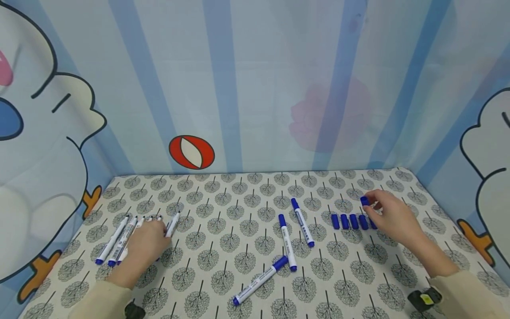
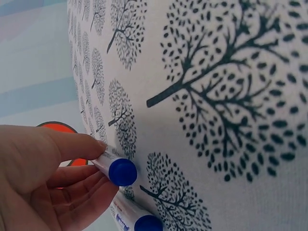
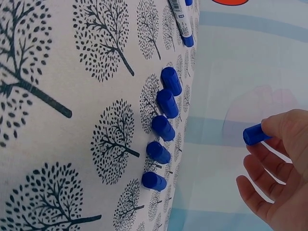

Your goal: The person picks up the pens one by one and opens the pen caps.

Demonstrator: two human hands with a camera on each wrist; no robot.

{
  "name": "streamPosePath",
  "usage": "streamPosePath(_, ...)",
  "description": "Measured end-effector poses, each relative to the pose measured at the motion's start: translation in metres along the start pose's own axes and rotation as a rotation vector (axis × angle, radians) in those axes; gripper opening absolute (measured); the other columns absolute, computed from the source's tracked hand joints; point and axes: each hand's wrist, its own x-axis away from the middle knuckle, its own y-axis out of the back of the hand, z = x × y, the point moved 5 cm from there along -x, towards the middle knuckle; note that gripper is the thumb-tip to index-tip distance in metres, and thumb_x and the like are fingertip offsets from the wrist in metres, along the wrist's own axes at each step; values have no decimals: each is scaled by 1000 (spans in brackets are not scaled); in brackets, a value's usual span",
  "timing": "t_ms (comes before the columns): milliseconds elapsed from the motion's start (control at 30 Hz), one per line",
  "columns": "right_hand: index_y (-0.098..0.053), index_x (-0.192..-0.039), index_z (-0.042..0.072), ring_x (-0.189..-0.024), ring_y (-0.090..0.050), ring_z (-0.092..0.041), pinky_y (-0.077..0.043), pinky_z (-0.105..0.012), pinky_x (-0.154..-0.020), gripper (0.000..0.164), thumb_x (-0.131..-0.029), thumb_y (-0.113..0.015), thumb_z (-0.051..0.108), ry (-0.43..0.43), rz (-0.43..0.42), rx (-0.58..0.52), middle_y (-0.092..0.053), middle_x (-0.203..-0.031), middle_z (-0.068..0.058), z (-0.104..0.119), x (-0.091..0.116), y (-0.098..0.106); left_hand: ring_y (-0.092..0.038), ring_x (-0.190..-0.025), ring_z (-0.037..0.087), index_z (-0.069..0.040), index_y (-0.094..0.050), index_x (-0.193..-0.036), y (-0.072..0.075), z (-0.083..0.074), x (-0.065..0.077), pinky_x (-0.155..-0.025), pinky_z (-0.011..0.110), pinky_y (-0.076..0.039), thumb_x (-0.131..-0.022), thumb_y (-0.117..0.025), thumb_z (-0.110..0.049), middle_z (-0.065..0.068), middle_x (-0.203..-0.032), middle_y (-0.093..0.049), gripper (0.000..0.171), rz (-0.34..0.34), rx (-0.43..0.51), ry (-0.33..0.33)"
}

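Note:
At the left of the table, my left hand (image 1: pixel 145 243) pinches a white marker (image 2: pixel 107 166) between thumb and fingers; its blue end faces the wrist camera. Several uncapped markers (image 1: pixel 113 241) lie side by side about that hand, partly hidden by it. My right hand (image 1: pixel 392 217) holds a blue marker cap (image 3: pixel 255 135) between thumb and forefinger, raised above the table. Below it, several blue caps (image 1: pixel 344 221) lie in a row. Three capped markers, one upper (image 1: pixel 303 221), one middle (image 1: pixel 287 243) and one lower (image 1: pixel 260 281), lie between the hands.
A white cloth with a tree print (image 1: pixel 215 248) covers the table. Behind it hangs a blue striped curtain (image 1: pixel 255 88) with cartoon figures, closing off the back and both sides. The middle and lower markers touch or nearly touch at their ends.

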Motion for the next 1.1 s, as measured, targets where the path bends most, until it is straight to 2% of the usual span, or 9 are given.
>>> streamPosePath(300,-56,-109,-2,-79,-60,-27,-48,-34,-57,29,-83,-62,6,3,1,-11,-61,-94,-14,-1,1,-1,-51,-50,19,-1,-60,-83,-3,-1,-1,-40,30,-41,-77,-66,-10,8,-67,-58,12,-36,-34,-19)
streamPosePath(600,-56,-110,-2,-78,-60,-28,-47,-33,-56,29,-83,-62,6,4,-2,-7,-61,-94,-14,0,2,0,-52,-55,21,2,-61,-93,0,0,2,-42,33,-42,-76,-66,-9,15,-81,-63,21,-63,-44,-30)
streamPosePath(833,-56,-109,-2,-78,-60,-27,-48,-34,-57,29,-82,-63,6,3,-1,-6,-62,-93,-14,-2,2,-1,-49,-55,21,-4,-58,-86,-1,5,4,-41,31,-39,-75,-63,-8,9,-74,-60,13,-42,-30,1)
streamPosePath(1100,-56,-110,-2,-78,-59,-27,-46,-31,-54,30,-82,-64,5,-15,13,-13,-62,-94,-15,-2,3,0,-52,-56,22,-1,-59,-89,0,7,5,-43,33,-41,-74,-64,-7,13,-76,-61,17,-56,-48,2)
